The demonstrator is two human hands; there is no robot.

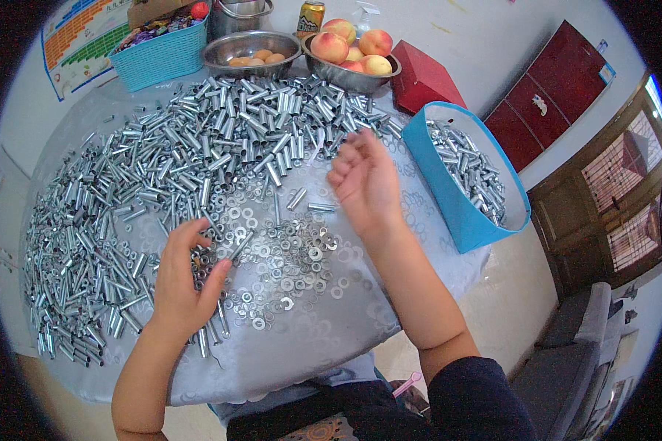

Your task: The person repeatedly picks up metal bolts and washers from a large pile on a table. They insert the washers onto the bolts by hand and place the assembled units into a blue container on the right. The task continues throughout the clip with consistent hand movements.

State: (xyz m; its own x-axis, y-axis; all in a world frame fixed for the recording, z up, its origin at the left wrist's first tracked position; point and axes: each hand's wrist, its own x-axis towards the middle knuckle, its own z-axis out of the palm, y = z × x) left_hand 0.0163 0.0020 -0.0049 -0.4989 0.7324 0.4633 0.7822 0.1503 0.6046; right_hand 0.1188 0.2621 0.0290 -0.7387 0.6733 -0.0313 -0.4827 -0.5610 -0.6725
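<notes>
My left hand (180, 283) hovers over loose metal parts, thumb and fingers apart in a loose curve. A thin metal rod (243, 246) is at the thumb tip; whether they touch is unclear. Flat washers (298, 257) lie scattered to the right of this hand. My right hand (368, 180) is raised at the pile's right side, palm turned up and bare, fingers loosely curled and not closed on anything visible. Near it lie two single metal sleeves (296, 198) and a thin white strip (316, 147). A large heap of metal sleeves (235, 121) spreads behind and left.
A blue fabric bin (449, 213) holding metal sleeves stands at the right edge of the cloth-covered table (331, 345). Along the back are a blue basket (158, 62), a steel bowl of eggs (221, 62), a bowl of peaches (353, 77), a can (310, 18) and a red box (423, 77).
</notes>
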